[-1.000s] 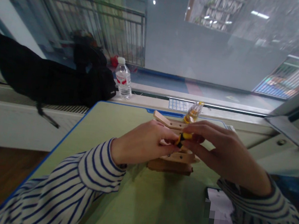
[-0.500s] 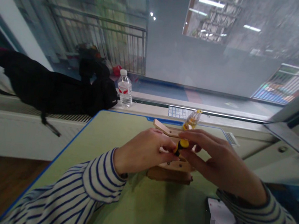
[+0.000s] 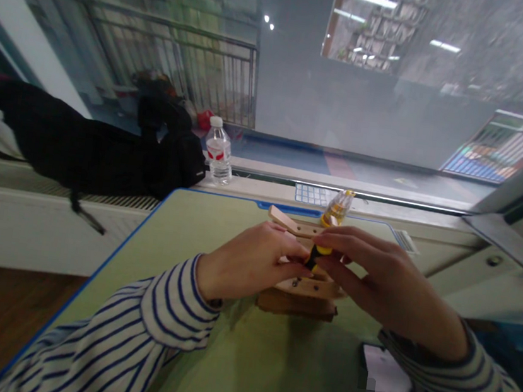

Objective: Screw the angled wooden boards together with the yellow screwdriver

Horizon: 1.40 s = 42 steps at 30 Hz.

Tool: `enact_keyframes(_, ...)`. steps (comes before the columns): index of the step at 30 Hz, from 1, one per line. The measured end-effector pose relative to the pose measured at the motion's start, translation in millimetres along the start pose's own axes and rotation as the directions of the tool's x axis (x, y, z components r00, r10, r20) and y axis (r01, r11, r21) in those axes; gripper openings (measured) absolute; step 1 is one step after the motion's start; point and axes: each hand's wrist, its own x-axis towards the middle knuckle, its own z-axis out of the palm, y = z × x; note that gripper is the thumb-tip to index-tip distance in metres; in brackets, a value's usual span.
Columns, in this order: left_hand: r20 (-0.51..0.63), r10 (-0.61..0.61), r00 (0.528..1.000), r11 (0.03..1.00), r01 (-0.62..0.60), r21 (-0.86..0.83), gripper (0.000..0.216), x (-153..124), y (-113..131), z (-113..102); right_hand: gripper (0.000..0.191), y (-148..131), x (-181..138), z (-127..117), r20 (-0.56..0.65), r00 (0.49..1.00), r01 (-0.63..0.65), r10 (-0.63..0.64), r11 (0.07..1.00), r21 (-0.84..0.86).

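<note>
A short yellow-and-black screwdriver (image 3: 316, 255) stands tilted over a small wooden assembly; its tip is hidden behind my fingers. My right hand (image 3: 383, 271) is closed on the upper part of its handle, thumb and fingertips pinching the yellow end. From the other side, my left hand (image 3: 253, 262) has its thumb and index finger closed around the handle's lower part, while its other fingers lie out of sight. The wooden assembly (image 3: 305, 287) has side strips with dark screws or holes along them. Underneath it lies a brown block or piece (image 3: 296, 305) on the green table (image 3: 221, 369).
Behind the assembly is a clear container with yellow parts (image 3: 340, 206). A phone (image 3: 385, 370) lies by my right forearm. On the windowsill stand a water bottle (image 3: 219, 152) and a black bag (image 3: 104, 154). A blue edge (image 3: 116, 253) borders the table.
The screwdriver's handle now leans more, and more of its black side shows. My right fingers have shifted slightly on the yellow end. The left hand is nearly still; the view has tipped a little.
</note>
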Motion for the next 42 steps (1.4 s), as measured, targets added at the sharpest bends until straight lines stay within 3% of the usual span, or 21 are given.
enact_keyframes(9, 0.008, 0.009, 1.000, 1.000, -0.009, -0.003, 0.011, -1, -1, 1, 0.023, 0, 0, 0, 0.006, 1.000, -0.008, 0.008, 1.000, 0.004)
enact_keyframes(15, -0.057, -0.045, 0.997, 0.999, 0.043, -0.025, 0.009, 0, 2, 1, 0.022, 0, 0, -1, 0.008, 1.000, 0.006, -0.005, 1.000, -0.013)
enact_keyframes(22, -0.053, -0.083, 0.995, 0.996, 0.082, -0.029, 0.012, -1, 3, 2, 0.034, 0, -1, -10, 0.008, 1.000, 0.025, -0.024, 0.999, -0.044)
enact_keyframes(29, -0.111, -0.038, 0.993, 0.999, 0.033, -0.042, 0.007, -1, 1, 3, 0.031, -3, -1, -11, 0.058, 0.997, 0.048, -0.046, 0.999, -0.025)
enact_keyframes(42, -0.032, 0.006, 0.999, 0.999, -0.008, -0.053, 0.012, 0, -2, 2, 0.023, -1, 1, -8, 0.020, 0.999, 0.038, -0.037, 0.997, -0.066)
